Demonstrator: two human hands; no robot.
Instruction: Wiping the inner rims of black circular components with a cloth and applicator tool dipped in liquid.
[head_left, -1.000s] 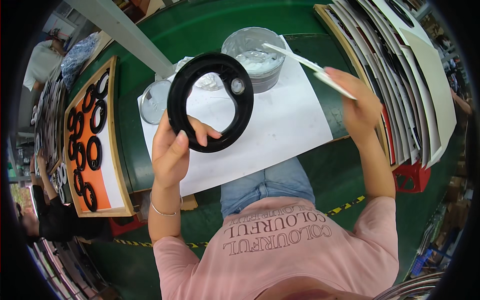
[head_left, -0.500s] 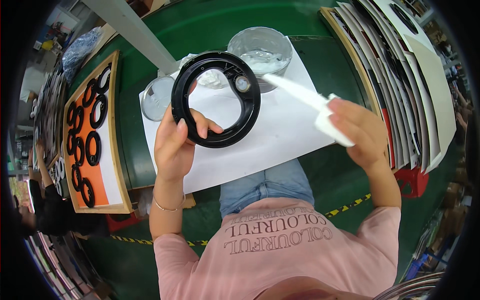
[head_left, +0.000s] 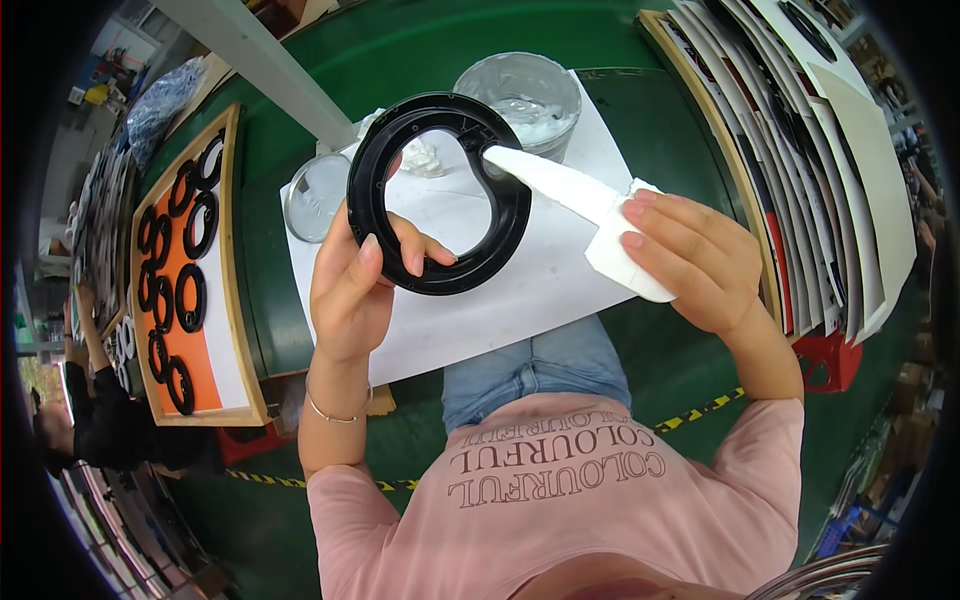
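My left hand [head_left: 352, 280] grips a black ring-shaped part [head_left: 370, 200] by its lower left side, thumb in front and fingers through the opening. In my right hand [head_left: 695, 255] is a white spatula [head_left: 560, 185], its grip end covered by white wrapping, perhaps paper or cloth. The spatula's tapered tip lies over the round recess at the ring's upper right and hides most of it; whether it touches cannot be told. Just behind stands a round tub [head_left: 520, 68] holding a whitish, glossy paste. A round translucent lid [head_left: 318, 195] lies left of the ring.
White paper [head_left: 570, 270] covers the green table, with crumpled white tissue [head_left: 420, 158] behind the ring. At left, a wood-framed tray [head_left: 235, 300] bears several black rings. Upright boards [head_left: 800, 180] fill a rack at right. A grey post [head_left: 265, 70] rises behind; another person [head_left: 110, 420] is far left.
The spatula's tip has moved left from near the tub onto the ring's round recess, covering the whitish spot there. The ring has shifted slightly right.
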